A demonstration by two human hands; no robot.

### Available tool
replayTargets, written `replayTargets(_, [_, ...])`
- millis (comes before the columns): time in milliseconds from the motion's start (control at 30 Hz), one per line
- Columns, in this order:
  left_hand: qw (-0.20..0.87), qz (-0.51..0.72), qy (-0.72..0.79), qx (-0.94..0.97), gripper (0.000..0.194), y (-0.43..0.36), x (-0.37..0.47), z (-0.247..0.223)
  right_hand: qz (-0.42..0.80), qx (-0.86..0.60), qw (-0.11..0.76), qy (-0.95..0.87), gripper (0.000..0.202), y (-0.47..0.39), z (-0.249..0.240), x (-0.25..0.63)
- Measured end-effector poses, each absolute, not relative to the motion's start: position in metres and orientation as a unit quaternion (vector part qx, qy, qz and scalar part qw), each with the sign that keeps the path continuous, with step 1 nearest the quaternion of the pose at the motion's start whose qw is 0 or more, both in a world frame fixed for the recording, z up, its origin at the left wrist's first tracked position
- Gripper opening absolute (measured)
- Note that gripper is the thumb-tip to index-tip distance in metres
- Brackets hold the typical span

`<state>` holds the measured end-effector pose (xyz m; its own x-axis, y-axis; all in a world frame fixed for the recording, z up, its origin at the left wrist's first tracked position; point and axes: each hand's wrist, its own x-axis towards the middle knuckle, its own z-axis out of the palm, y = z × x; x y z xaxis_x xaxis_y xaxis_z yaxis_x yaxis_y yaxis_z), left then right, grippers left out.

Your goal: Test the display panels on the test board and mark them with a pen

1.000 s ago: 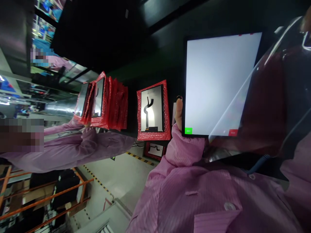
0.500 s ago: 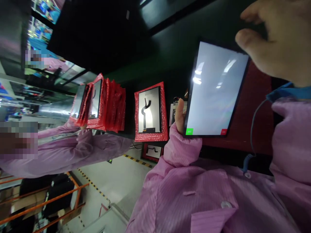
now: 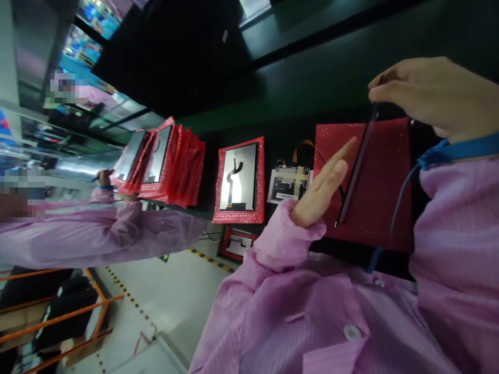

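The right hand (image 3: pixel 436 98), a blue strap at its wrist, pinches the far end of a thin display panel (image 3: pixel 354 171) between thumb and fingers. The panel, seen nearly edge-on, slants over the left half of a red mat (image 3: pixel 385 187), its lower end toward the mat's near edge. The left hand (image 3: pixel 322 189) has its fingers extended beside the panel; contact cannot be told. An exposed circuit board (image 3: pixel 290 182) lies by the mat's left edge on the dark workbench (image 3: pixel 331 83); farther left, a bubble-wrap pouch (image 3: pixel 238 218) bears another display (image 3: pixel 245 179).
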<state>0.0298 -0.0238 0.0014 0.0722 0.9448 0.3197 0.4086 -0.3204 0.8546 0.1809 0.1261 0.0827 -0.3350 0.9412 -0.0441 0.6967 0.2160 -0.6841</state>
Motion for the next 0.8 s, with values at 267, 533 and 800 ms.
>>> replayTargets(267, [-0.078,0.263,0.707,0.651,0.039,-0.102,-0.020,-0.069,0.330,-0.539,0.183,-0.753,0.029,0.125,0.088,0.185])
replayTargets(533, [-0.065,0.219,0.716,0.660,0.041,-0.108,-0.024,-0.084,0.330,-0.520,0.190,-0.765,0.029,0.125,0.084,0.188])
replayTargets(800, [-0.070,0.213,0.708,0.670,0.039,-0.107,-0.024,-0.083,0.328,-0.501,0.209,-0.773,0.032,0.129,0.079,0.191])
